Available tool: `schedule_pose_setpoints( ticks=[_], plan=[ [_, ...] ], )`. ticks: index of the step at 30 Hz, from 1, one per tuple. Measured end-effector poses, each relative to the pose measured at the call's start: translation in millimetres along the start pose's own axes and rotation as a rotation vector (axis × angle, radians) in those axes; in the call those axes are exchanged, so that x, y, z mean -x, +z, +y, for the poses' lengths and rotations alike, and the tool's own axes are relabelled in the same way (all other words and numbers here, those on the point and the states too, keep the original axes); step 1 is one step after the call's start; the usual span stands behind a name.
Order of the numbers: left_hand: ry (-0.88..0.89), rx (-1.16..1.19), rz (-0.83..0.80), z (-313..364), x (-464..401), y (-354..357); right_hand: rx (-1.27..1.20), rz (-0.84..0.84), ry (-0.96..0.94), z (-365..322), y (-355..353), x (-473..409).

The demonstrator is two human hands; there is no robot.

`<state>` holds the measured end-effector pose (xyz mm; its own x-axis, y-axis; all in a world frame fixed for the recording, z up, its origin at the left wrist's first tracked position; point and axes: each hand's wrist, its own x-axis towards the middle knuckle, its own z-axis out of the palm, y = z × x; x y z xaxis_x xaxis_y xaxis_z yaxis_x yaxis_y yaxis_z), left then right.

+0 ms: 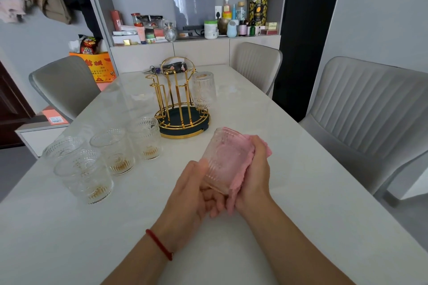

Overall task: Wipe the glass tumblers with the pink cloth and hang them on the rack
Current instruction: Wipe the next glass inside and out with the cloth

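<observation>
- One tumbler (204, 90) already hung mouth-down on the rack (179, 104), at the rack's 3 o'clock peg; remaining pegs bare.
- Second tumbler in hand (222, 162) mid-wipe, held tilted above the table (301, 169), at roughly 5 o'clock from the rack.
- Four waiting tumblers standing upright at 8 o'clock from the rack: one nearest the rack (144, 137), one behind it (112, 150), two more (84, 174) and (63, 148) closest to the table edge. By the look of things, about one sixth done; wiping and hanging left for five.
- Left hand (192, 192) curled round the held glass near its rim, thumb along the ribbed wall, fingers tucked beneath.
- Right hand (257, 169) wrapped around the pink cloth (238, 180), pressing it against the glass's far side; fingertips hidden behind glass and cloth.
- Glass: clear, pressed pattern, vertical ribs below, medallion motif above, beaded rim band; thick base with amber glints in the standing ones.
- Cloth: soft, fuzzy, plush pile, bunched and showing pink through the glass.
- Rack: thin gold wire, looped handle on top, upright hooked pegs, round dark tray base with gold rail.
- Table: pale, glossy, stone-like slab, smooth with faint reflections.
</observation>
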<state>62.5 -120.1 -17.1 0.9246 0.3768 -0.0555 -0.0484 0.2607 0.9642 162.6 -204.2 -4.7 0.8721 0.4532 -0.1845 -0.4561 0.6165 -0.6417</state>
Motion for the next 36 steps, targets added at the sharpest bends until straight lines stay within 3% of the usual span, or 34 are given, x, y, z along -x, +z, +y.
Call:
schedule_pose_setpoints(
  ticks=[2,4,10,16,21,25,27,31,36],
  plan=[
    [-0.149,0.076,-0.101,5,2,-3,0.006,0.009,0.014,0,1,-2],
    [-0.186,0.098,-0.139,5,2,-2,0.053,0.019,-0.005,1,4,-1],
    [0.107,-0.121,0.05,-10,6,10,0.119,0.058,-0.091,2,4,3],
    [-0.091,0.043,-0.076,-7,3,1,0.047,0.014,0.009,-1,4,4],
    [-0.02,0.137,-0.072,-9,5,4,0.07,0.08,-0.124,1,4,2],
    [0.074,0.031,0.005,-12,5,11,0.083,0.046,-0.124,1,4,5],
    [0.01,0.031,0.018,-8,2,10,0.08,0.037,-0.107,2,4,6],
    [-0.14,0.152,-0.103,-5,-5,1,0.087,0.052,-0.116,0,1,3],
    [-0.057,0.192,-0.115,-8,2,3,0.058,0.109,-0.176,1,1,-1]
  ],
)
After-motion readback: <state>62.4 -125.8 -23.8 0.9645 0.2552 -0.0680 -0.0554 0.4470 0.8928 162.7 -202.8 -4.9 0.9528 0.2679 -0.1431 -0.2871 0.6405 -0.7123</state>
